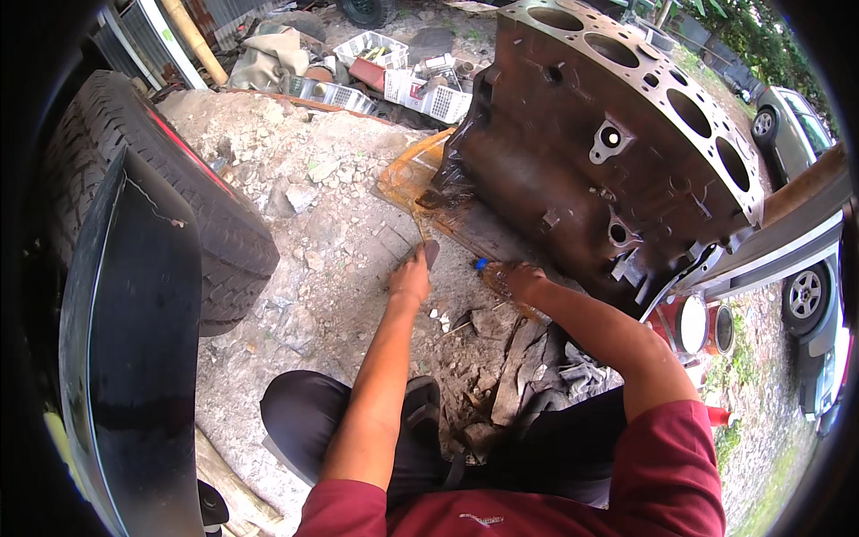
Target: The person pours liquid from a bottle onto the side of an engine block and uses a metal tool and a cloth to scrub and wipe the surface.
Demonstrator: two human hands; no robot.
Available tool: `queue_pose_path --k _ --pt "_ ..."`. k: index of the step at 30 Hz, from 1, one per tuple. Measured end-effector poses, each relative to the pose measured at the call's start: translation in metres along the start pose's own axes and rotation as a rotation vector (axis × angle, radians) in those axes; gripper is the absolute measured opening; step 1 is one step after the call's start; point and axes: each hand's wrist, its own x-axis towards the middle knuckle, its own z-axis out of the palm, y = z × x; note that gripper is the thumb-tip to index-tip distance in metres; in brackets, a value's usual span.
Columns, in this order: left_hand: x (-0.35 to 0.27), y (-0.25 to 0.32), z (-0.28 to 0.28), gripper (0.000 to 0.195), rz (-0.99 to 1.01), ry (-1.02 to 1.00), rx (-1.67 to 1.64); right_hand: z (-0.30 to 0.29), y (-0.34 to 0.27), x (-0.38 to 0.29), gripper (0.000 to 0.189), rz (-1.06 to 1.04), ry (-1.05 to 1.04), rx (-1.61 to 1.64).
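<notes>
My left hand (409, 276) grips a small dark flat piece (432, 252), perhaps a tool handle; its far end is too small to tell. A plastic bottle with a blue cap (481, 264) lies on its side in my right hand (520, 278), the cap pointing left. Both hands are low over the ground, left of a large brown engine block (537, 161). The block is tilted, its bare metal deck with several round cylinder bores facing up and right. Under its lower left side lies a dark, wet-looking board (483, 225), with an amber sheet or tray (409, 168) at the far end.
A tyre (221, 241) and a black curved body panel (144, 335) stand on the left. White plastic crates (429, 97) of parts sit at the back. Broken wood (517, 369) and stones lie before my knees. Tins (691, 325) and parked cars (798, 127) are on the right.
</notes>
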Motion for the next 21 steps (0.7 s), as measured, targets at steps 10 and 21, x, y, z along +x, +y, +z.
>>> queue_pose_path --k 10,21 --pt "-0.005 0.042 -0.1 0.047 0.225 -0.325 0.324 0.019 -0.001 0.016 0.081 -0.002 0.027 0.312" --pt "-0.061 0.018 -0.176 0.087 0.218 -0.059 -0.333 -0.133 -0.014 -0.042 0.066 -0.466 0.248 1.446"
